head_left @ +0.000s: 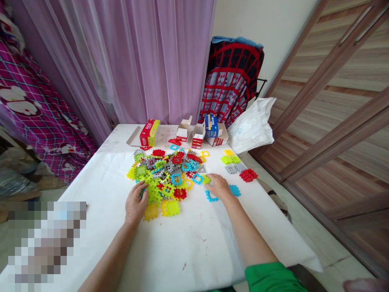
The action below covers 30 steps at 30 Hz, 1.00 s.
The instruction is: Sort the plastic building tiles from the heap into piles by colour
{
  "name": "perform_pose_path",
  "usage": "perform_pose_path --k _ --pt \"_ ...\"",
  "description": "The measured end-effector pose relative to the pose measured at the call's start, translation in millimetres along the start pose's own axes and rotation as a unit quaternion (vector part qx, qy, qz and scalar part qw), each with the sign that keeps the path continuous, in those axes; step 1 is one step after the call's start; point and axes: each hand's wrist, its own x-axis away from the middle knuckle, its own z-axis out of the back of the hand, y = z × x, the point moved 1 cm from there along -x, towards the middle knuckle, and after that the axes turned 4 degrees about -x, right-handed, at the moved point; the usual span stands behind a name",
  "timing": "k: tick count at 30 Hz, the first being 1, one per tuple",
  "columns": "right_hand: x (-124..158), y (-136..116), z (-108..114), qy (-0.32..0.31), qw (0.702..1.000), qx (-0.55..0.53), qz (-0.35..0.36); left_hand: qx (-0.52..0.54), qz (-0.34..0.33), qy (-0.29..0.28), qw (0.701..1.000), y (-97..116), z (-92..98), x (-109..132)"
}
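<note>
A heap of flat interlocking plastic building pieces (164,188) in lime, yellow, red, blue and grey lies on the white-covered table. At the heap's near left edge, my left hand (136,202) has its fingers curled, with a bit of a blue piece (141,194) showing between them. My right hand (219,186) is to the right of the heap, its fingertips closed on a lime green piece (206,179). Beneath and beside that hand lie a blue frame piece (210,197) and a solid blue piece (235,190), partly covered.
Sorted pieces lie at the right: yellow (228,153), lime (230,159), grey (236,168) and a red stack (248,175). Opened boxes, including a red-and-yellow one (149,133) and a blue one (212,125), stand at the back beside a white bag (253,126).
</note>
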Motion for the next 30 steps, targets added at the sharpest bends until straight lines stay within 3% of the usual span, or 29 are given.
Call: perform_pose_path --k 8,14,23,30 --pt "-5 -12 8 -0.030 0.997 0.067 -0.017 0.000 -0.001 0.001 1.000 0 0.4 0" --pt "-11 -3 15 -0.026 0.997 0.069 -0.016 -0.002 0.000 -0.007 1.000 0 1.5 0" --pt "-23 50 40 0.035 0.995 -0.011 -0.094 0.000 0.002 -0.012 1.000 -1 1.7 1" --pt "-63 101 57 0.117 0.971 -0.014 -0.208 -0.014 0.001 -0.016 1.000 -4 0.8 1"
